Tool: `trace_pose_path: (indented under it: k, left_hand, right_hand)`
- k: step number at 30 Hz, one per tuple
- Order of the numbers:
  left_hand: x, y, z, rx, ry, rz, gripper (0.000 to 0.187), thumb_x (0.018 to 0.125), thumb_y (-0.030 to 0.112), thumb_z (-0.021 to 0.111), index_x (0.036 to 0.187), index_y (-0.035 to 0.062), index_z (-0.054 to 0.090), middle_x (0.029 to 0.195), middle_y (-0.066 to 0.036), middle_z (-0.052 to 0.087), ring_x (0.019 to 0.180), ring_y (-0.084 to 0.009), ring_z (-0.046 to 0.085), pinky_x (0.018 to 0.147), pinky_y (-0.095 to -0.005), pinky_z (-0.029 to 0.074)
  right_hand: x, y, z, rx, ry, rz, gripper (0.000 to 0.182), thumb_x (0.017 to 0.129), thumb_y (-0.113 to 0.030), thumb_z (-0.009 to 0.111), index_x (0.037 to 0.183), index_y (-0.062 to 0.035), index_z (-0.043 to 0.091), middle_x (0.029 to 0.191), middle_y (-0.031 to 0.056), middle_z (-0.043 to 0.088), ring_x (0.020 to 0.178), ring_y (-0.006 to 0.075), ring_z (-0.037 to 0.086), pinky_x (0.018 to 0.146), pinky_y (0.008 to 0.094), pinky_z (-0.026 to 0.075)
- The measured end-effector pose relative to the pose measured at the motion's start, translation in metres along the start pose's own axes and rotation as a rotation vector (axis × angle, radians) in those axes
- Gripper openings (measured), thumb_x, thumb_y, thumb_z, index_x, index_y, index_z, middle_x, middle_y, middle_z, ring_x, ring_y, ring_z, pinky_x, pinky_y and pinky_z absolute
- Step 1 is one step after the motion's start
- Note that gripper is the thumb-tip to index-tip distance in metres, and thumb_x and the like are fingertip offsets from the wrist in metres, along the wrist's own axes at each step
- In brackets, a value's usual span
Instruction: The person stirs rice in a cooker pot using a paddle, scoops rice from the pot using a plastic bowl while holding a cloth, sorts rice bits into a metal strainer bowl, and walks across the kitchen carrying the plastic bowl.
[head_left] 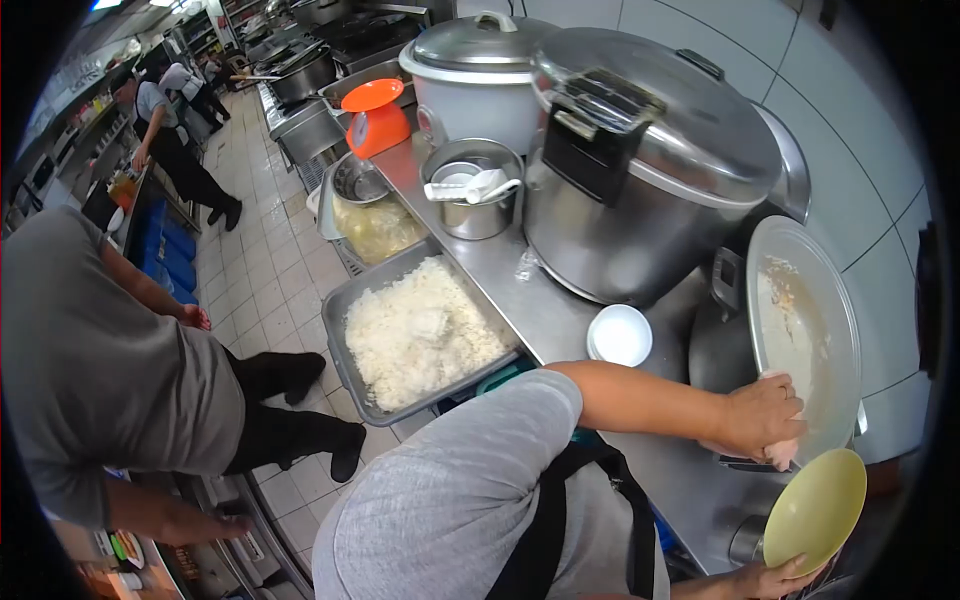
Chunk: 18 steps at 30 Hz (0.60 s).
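My left hand (762,412) reaches across to the near rim of a large open pot (735,335). Its fingers are closed around a pale pink cloth (782,455), pressed against the rim. Whitish residue with brownish specks coats the pot's inner wall. At the bottom right, my right hand (775,578) grips a yellow-green bowl (818,510) by its lower edge, the bowl tilted on its side. A small metal container (748,540) stands beside that bowl, partly hidden by it. Near my left forearm sits a white bowl (620,336) on the steel counter (560,325).
Big lidded rice cookers (640,190) line the wall. A metal pot (470,215) holds white-handled utensils, near an orange scale (376,118). Cooked rice fills a grey tub (340,345) beside the counter. A co-worker in grey (130,350) stands close at left; other people work farther back.
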<state>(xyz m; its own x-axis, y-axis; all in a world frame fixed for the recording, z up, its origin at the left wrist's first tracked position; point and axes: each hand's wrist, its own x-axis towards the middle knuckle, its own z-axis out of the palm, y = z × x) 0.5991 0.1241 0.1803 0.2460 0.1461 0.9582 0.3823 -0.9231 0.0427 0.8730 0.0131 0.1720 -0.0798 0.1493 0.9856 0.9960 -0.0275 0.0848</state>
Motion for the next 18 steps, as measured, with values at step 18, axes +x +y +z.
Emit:
trace_pose_path:
  k: [18]
  left_hand:
    - [-0.02,-0.143,-0.081,0.399,0.012,0.037,0.033,0.062,0.023,0.079,0.086,0.0043,0.068,0.084,-0.008,0.067,0.079,-0.0306,0.063,0.072,-0.0377,0.05]
  right_hand:
    - [0.067,-0.013,0.044,0.65,-0.108,0.462,0.048,0.088,-0.01,0.053,0.131,0.0095,0.044,0.13,0.0176,0.052,0.121,0.0265,0.049,0.103,0.0344,0.035]
